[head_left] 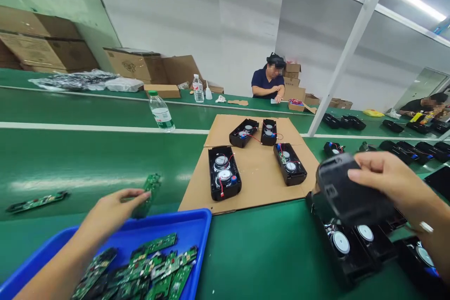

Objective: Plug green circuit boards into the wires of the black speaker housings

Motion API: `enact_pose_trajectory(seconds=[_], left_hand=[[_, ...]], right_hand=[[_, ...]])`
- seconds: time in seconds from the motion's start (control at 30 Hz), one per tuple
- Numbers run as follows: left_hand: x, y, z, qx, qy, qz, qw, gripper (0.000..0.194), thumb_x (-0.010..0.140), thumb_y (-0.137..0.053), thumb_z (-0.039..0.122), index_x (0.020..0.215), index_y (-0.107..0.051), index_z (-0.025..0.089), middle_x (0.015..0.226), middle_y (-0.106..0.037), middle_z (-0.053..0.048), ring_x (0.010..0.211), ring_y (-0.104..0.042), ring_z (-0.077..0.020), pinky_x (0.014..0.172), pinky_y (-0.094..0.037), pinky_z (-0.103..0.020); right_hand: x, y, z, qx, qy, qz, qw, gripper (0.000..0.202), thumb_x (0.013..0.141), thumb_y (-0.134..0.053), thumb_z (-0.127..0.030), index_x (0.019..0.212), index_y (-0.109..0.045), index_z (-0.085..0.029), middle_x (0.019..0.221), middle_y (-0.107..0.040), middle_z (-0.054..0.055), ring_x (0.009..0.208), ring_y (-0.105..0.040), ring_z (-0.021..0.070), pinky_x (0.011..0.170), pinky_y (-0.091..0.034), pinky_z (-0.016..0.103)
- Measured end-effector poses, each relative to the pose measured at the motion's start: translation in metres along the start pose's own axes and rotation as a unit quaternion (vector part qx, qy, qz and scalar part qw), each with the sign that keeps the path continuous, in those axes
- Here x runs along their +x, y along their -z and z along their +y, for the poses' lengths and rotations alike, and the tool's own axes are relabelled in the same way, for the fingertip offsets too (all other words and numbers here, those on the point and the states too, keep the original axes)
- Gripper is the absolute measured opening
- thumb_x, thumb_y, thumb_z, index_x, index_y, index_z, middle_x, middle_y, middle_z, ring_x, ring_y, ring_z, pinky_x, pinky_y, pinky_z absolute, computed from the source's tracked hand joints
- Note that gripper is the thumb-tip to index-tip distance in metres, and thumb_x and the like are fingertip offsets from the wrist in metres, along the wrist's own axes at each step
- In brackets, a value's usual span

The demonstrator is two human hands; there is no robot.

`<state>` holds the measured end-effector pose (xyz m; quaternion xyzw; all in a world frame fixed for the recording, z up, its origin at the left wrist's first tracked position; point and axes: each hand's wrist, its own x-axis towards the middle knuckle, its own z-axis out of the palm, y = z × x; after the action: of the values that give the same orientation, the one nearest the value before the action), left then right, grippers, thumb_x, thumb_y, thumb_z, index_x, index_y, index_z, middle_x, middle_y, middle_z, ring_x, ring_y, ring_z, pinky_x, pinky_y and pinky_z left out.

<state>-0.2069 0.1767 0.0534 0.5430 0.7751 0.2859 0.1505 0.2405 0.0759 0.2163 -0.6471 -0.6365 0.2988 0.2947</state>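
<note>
Pinched between the thumb and fingers of my left hand (112,206) is a green circuit board (151,190), held above the far edge of a blue tray (202,239). Several more circuit boards (151,267) lie heaped in that tray. On the right, my right hand (390,178) grips a black plastic housing (339,187), slightly blurred. Beneath it stand open black speaker boxes (344,248) with round white-centred speakers, partly covered by the housing and my hand. Whether the housing touches them I cannot tell.
Several open speaker boxes (225,173) with red wires lie on a cardboard sheet (256,173). A single circuit board (37,201) is at left. A water bottle (161,112) stands behind the tray. Across the bench sits a person (267,79). A white post (348,51) rises at right.
</note>
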Motion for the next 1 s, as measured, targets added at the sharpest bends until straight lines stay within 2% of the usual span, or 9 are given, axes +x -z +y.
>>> enact_pose_trajectory(seconds=[0.17, 0.27, 0.37, 0.47, 0.57, 0.67, 0.77, 0.87, 1.0], left_hand=[[-0.089, -0.012, -0.029, -0.074, 0.037, -0.128, 0.988, 0.021, 0.053, -0.052, 0.046, 0.056, -0.060, 0.027, 0.062, -0.070, 0.000, 0.071, -0.066, -0.0285, 0.072, -0.053, -0.038], [-0.131, -0.024, -0.044, -0.098, 0.037, -0.109, 0.988, 0.023, 0.051, -0.054, 0.051, 0.054, -0.056, 0.028, 0.079, -0.072, -0.005, 0.092, -0.063, -0.0343, 0.090, -0.047, -0.044], [-0.171, -0.029, -0.039, -0.184, 0.065, -0.089, 0.977, 0.035, 0.056, -0.059, 0.061, 0.063, -0.057, 0.027, 0.105, -0.069, -0.007, 0.114, -0.053, -0.0346, 0.101, -0.039, -0.044], [-0.217, -0.034, -0.015, -0.425, 0.143, -0.134, 0.884, 0.047, 0.059, -0.063, 0.068, 0.078, -0.058, 0.025, 0.105, -0.070, -0.007, 0.105, -0.060, -0.0330, 0.091, -0.049, -0.044], [-0.256, -0.046, 0.005, -0.587, 0.204, -0.096, 0.778, 0.045, 0.058, -0.071, 0.061, 0.080, -0.060, 0.022, 0.109, -0.070, -0.009, 0.103, -0.061, -0.0327, 0.085, -0.053, -0.042], [-0.273, -0.062, 0.005, -0.631, 0.256, -0.062, 0.730, 0.039, 0.059, -0.077, 0.049, 0.085, -0.065, 0.023, 0.108, -0.070, -0.006, 0.107, -0.060, -0.0294, 0.086, -0.052, -0.035], [-0.272, -0.073, -0.009, -0.650, 0.317, -0.072, 0.687, 0.033, 0.063, -0.078, 0.038, 0.093, -0.069, 0.028, 0.107, -0.071, -0.002, 0.117, -0.054, -0.0259, 0.090, -0.050, -0.031], [-0.266, -0.078, -0.013, -0.687, 0.329, -0.118, 0.637, 0.029, 0.064, -0.079, 0.032, 0.092, -0.071, 0.030, 0.107, -0.072, 0.000, 0.120, -0.053, -0.0265, 0.095, -0.048, -0.035], [-0.260, -0.085, 0.003, -0.731, 0.279, -0.228, 0.580, 0.023, 0.075, -0.070, 0.031, 0.098, -0.069, 0.028, 0.101, -0.074, -0.003, 0.111, -0.060, -0.0270, 0.098, -0.045, -0.044]], right_hand=[[-0.073, -0.059, 0.014, -0.042, 0.027, -0.114, 0.992, 0.046, 0.073, -0.058, -0.048, 0.050, -0.029, -0.021, 0.048, -0.033, -0.004, 0.048, -0.035, 0.0123, 0.046, -0.028, 0.025], [-0.089, -0.096, 0.014, -0.106, 0.042, -0.130, 0.985, 0.043, 0.073, -0.058, -0.035, 0.048, -0.026, -0.021, 0.046, -0.034, -0.004, 0.050, -0.035, 0.0120, 0.048, -0.028, 0.024], [-0.085, -0.136, 0.004, -0.096, 0.030, -0.142, 0.985, 0.040, 0.073, -0.057, -0.027, 0.048, -0.026, -0.021, 0.044, -0.034, -0.006, 0.048, -0.033, 0.0101, 0.047, -0.026, 0.023], [-0.068, -0.177, -0.012, -0.044, 0.026, -0.161, 0.986, 0.039, 0.073, -0.058, -0.022, 0.048, -0.027, -0.020, 0.043, -0.036, -0.007, 0.045, -0.033, 0.0080, 0.046, -0.025, 0.022], [-0.047, -0.217, -0.025, -0.018, 0.035, -0.187, 0.982, 0.036, 0.073, -0.059, -0.017, 0.049, -0.031, -0.020, 0.043, -0.041, -0.008, 0.044, -0.036, 0.0071, 0.047, -0.027, 0.021], [-0.031, -0.246, -0.030, -0.055, 0.049, -0.187, 0.979, 0.032, 0.072, -0.060, -0.017, 0.050, -0.037, -0.019, 0.047, -0.047, -0.007, 0.047, -0.041, 0.0079, 0.048, -0.028, 0.020], [-0.024, -0.258, -0.032, -0.125, 0.065, -0.185, 0.973, 0.021, 0.074, -0.059, -0.021, 0.056, -0.049, -0.018, 0.054, -0.057, -0.002, 0.051, -0.048, 0.0107, 0.048, -0.030, 0.021], [-0.026, -0.255, -0.034, -0.211, 0.075, -0.177, 0.958, 0.014, 0.079, -0.054, -0.023, 0.068, -0.060, -0.016, 0.066, -0.066, 0.005, 0.059, -0.058, 0.0161, 0.052, -0.034, 0.024], [-0.031, -0.244, -0.037, -0.319, 0.083, -0.172, 0.928, 0.016, 0.082, -0.050, -0.019, 0.083, -0.065, -0.013, 0.078, -0.070, 0.012, 0.073, -0.066, 0.0242, 0.057, -0.040, 0.028]])
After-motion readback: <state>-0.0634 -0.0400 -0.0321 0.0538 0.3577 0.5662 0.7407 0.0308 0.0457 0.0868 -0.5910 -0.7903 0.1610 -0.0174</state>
